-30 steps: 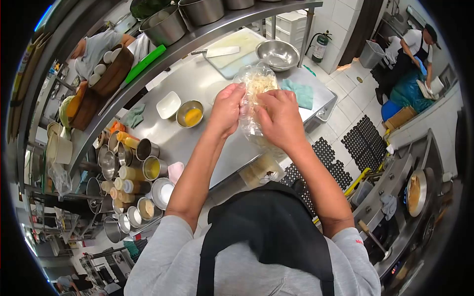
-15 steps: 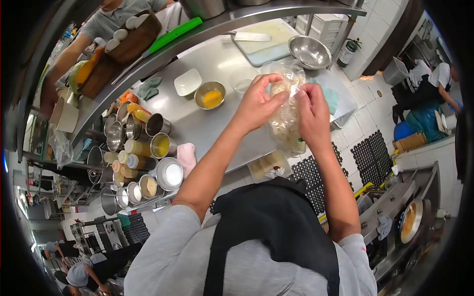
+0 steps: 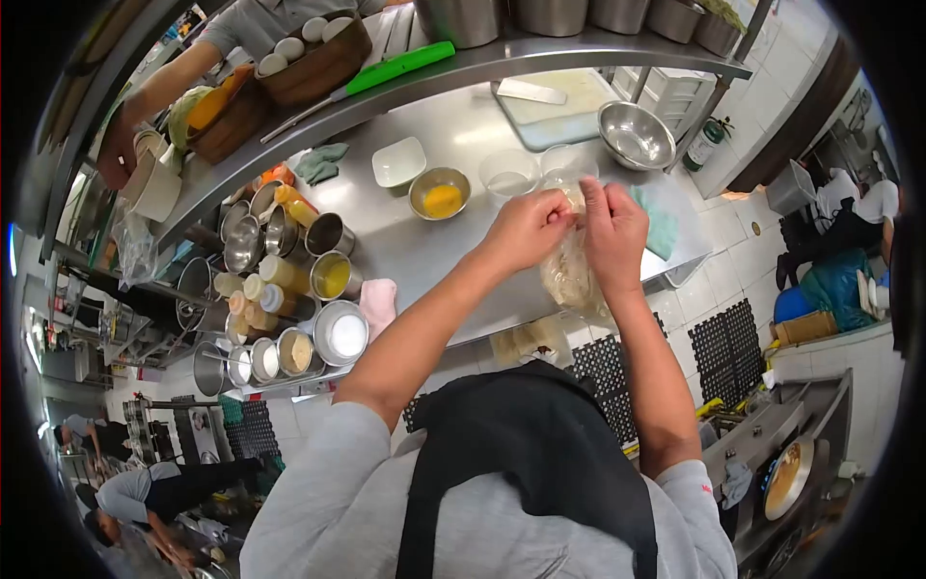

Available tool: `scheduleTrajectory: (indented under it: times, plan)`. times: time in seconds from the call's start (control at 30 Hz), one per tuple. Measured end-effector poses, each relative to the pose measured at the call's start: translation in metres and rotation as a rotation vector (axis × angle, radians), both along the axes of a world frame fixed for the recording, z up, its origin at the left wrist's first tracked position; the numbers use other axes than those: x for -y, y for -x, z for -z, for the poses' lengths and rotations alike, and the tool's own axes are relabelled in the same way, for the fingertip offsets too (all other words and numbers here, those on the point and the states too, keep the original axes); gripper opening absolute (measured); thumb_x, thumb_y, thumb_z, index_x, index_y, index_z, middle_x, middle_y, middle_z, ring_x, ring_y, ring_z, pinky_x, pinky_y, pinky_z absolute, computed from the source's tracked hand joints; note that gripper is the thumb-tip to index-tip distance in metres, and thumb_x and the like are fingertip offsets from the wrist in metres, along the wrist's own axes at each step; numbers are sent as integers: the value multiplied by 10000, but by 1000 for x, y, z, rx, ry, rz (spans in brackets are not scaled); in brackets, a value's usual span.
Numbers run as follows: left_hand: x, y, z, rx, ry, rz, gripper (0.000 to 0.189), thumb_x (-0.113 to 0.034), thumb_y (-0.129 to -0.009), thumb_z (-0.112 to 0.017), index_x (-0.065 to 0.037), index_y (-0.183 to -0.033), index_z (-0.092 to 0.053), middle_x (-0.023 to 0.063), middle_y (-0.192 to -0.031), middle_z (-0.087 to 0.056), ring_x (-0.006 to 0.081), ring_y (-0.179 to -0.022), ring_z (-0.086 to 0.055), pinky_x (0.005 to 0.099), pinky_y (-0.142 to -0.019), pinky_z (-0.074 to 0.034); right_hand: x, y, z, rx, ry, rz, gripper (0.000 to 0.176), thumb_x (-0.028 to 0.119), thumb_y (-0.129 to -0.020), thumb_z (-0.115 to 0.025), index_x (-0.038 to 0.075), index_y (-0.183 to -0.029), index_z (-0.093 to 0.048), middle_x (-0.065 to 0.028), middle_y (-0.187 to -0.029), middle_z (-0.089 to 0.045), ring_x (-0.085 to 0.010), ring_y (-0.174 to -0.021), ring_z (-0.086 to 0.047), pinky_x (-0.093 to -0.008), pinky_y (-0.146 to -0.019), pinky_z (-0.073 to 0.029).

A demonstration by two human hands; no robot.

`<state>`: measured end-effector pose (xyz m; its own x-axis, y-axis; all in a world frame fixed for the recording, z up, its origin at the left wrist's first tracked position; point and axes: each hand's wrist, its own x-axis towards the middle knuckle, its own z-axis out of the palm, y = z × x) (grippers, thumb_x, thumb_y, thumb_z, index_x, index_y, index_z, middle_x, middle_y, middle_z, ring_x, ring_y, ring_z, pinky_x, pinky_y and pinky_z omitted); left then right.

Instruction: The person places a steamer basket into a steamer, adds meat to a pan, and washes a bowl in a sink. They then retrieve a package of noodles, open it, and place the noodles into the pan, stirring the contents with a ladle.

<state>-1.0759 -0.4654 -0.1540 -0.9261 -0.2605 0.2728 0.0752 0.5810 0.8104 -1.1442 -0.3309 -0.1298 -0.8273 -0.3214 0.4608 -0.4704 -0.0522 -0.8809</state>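
My left hand (image 3: 529,230) and my right hand (image 3: 613,232) both pinch the top of a clear plastic bag (image 3: 571,273) of pale shredded food. The bag hangs between them over the front edge of a steel worktable (image 3: 439,253). Just beyond the hands stand an empty clear tub (image 3: 508,175) and a small metal bowl of yellow liquid (image 3: 440,194). The bag's upper part is hidden by my fingers.
A white dish (image 3: 398,161), a steel mixing bowl (image 3: 636,136), a cutting board with a knife (image 3: 559,104) and a green cloth (image 3: 661,225) lie on the table. Several metal condiment pots (image 3: 289,299) crowd the left. A shelf (image 3: 386,77) runs overhead; another person's arm (image 3: 164,92) reaches there.
Both hands and the bag have come lower and closer together at the bag's mouth, and the bag now hangs lower. The view has shifted, showing more of the table.
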Motion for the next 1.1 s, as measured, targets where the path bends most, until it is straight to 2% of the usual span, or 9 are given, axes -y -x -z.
scheduleTrajectory:
  times: [0.2, 0.33, 0.53, 0.63, 0.73, 0.77, 0.87, 1.0, 1.1]
  plan:
    - [-20, 2, 10, -54, 105, -207, 189, -150, -849, -652, 5, -743, -628, 226, -755, -666, 434, -724, -653, 475, -624, -506, -2, -2, -4, -349, -301, 73, 464, 315, -909, -751, 3, -611, -580, -185, -567, -569, -362, -472, -479, -403, -473, -415]
    - [-32, 16, 18, -80, 214, -316, 197, -171, -861, -645, -8, -751, -648, 226, -763, -690, 440, -772, -679, 500, -702, -546, -1, 11, 5, -427, -313, 68, 447, 342, -914, -741, 18, -631, -620, -179, -572, -579, -367, -497, -566, -416, -474, -440]
    - [-50, 34, 20, -129, 232, -364, 190, -157, -858, -618, 2, -758, -649, 259, -790, -686, 440, -782, -673, 497, -725, -547, -13, 26, 12, -359, -231, 90, 488, 375, -929, -730, 20, -619, -602, -160, -554, -550, -331, -470, -452, -402, -472, -417]
    - [-50, 43, 20, -315, 271, -357, 185, -162, -873, -609, -1, -808, -673, 248, -815, -681, 383, -721, -671, 466, -702, -544, -24, 38, 14, -278, -145, 183, 519, 379, -934, -731, 5, -612, -567, -144, -531, -483, -276, -490, -351, -388, -474, -374]
    - [-40, 47, 14, 67, -239, -81, 214, -193, -912, -609, 0, -862, -689, 148, -823, -690, 269, -661, -646, 401, -655, -538, -33, 55, 17, -211, -53, 244, 543, 376, -937, -733, -13, -616, -532, -135, -525, -416, -233, -515, -308, -383, -480, -341]
    - [-46, 39, 5, 108, -550, 24, 277, -279, -942, -659, -20, -850, -691, 23, -767, -641, 138, -614, -567, 304, -591, -499, -38, 54, 10, -158, -14, 221, 560, 382, -933, -737, -24, -620, -511, -136, -532, -393, -208, -519, -302, -383, -483, -335]
    - [-47, 33, 4, 145, -732, 176, 311, -331, -954, -690, -55, -811, -676, -44, -722, -589, 64, -593, -510, 237, -552, -443, -47, 64, 13, -234, -13, 232, 572, 389, -928, -741, -27, -618, -503, -129, -534, -397, -209, -522, -302, -384, -486, -336]
    - [-50, 31, 4, 128, -718, 187, 328, -346, -927, -735, -93, -742, -640, -57, -646, -545, 42, -553, -447, 225, -508, -393, -56, 62, 11, -184, -50, 195, 592, 414, -925, -738, -27, -607, -503, -123, -528, -394, -204, -514, -306, -390, -486, -329]
    - [-48, 39, 16, 111, -527, 84, 345, -306, -889, -748, -95, -658, -604, -52, -596, -530, 63, -527, -448, 264, -484, -375, -57, 45, 4, -210, -171, 147, 491, 411, -915, -733, 3, -662, -628, -146, -572, -530, -279, -511, -424, -398, -519, -414]
